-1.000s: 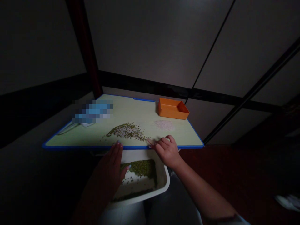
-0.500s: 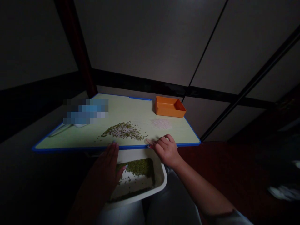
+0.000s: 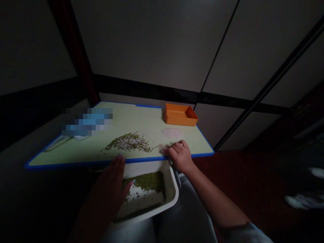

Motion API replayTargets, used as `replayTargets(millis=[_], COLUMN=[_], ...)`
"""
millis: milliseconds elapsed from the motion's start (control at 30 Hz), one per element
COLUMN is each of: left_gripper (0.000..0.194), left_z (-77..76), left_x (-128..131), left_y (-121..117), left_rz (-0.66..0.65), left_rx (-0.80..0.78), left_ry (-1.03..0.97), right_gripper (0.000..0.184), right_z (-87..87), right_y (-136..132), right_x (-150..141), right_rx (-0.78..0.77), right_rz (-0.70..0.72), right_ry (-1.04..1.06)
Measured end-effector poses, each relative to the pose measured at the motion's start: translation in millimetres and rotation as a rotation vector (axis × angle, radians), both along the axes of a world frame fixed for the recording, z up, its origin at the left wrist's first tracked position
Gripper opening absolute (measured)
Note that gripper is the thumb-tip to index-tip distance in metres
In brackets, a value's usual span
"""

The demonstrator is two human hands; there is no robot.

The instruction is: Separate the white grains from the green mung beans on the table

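On the pale tabletop (image 3: 141,119) with a blue edge lies a loose pile of green beans mixed with pale grains (image 3: 129,141). A smaller heap of pale grains (image 3: 171,133) is to its right. My right hand (image 3: 180,156) rests at the front edge below this heap, fingers curled. By its fingertips is a small pale, see-through item (image 3: 163,147), too dim to name. My left hand (image 3: 112,175) lies with fingers stretched at the table's front edge, its thumb over a white basin (image 3: 174,194). Green beans (image 3: 149,181) fill the basin's far part.
An orange open box (image 3: 180,116) stands at the back right of the table. A blurred-out blue item (image 3: 88,122) is at the left, with a cord beside it. Cabinet panels (image 3: 152,44) rise behind the table. At the far right, shoes (image 3: 301,201) show on the dark red floor.
My right hand has shifted slightly up and away from the bean pile, and the pale item by its fingertips sits a little higher. My left hand stays in place. The view has drifted slightly.
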State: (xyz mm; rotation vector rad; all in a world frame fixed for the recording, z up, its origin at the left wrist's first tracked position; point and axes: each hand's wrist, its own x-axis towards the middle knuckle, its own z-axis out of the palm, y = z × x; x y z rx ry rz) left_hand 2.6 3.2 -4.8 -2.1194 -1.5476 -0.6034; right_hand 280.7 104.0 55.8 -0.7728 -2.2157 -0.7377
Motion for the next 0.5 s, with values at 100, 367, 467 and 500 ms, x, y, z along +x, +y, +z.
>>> replayTargets(millis=[100,367,467,500], left_gripper=[0.082,0.080,0.081,0.081], left_z=[-2.1,2.3,2.0,1.4], left_x=[-1.1,1.4,1.0,0.6], left_y=[1.2,-0.7,0.0,0.4], left_rz=[0.005,-0.009,0.000,0.003], left_rx=[0.027,0.102,0.106,0.103], left_ry=[0.025,0.030,0.042,0.045], right_gripper=[0.030,0.024,0.027,0.028], right_z=[-0.2,-1.6,-1.4,-1.2], right_y=[3.0,-6.3,-5.1,-4.3], right_x=[5.9,8.6,8.3,8.3], right_rx=[0.007,-0.042,-0.087,-0.108], right_rz=[0.026,0.135,0.131,0.124], right_ry=[0.023,0.017,0.060,0.070])
